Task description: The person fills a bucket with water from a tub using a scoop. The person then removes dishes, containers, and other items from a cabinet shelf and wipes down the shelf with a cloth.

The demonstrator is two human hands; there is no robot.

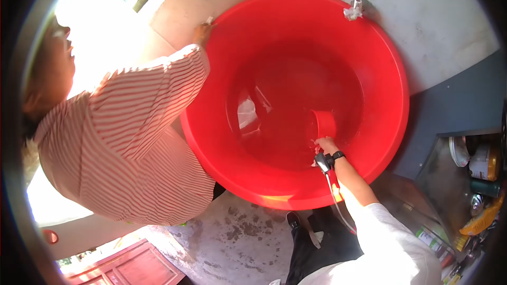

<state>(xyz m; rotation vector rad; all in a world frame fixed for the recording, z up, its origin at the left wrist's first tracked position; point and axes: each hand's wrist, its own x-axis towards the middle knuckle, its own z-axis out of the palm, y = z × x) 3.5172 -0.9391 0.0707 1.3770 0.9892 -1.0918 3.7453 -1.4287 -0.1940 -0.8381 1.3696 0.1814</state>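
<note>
My right hand (326, 145) reaches down into a large round red tub (388, 79) and is closed around the near end of a red dipper (325, 122). The dipper's cup is low in the tub, at the water (296, 95); I cannot tell how much it holds. A dark watch band (338, 154) circles the wrist, and a small black-and-silver device (321, 162) with a white cable is strapped beside it. My left hand is not in view.
At the left a person in a striped shirt (142, 121) rests a hand (202, 32) on the tub's rim. A metal tap (355, 9) sticks out of the wall above the far rim. Right of me stands a shelf crowded with bottles and packets (483, 163). The floor (237, 237) has wet patches.
</note>
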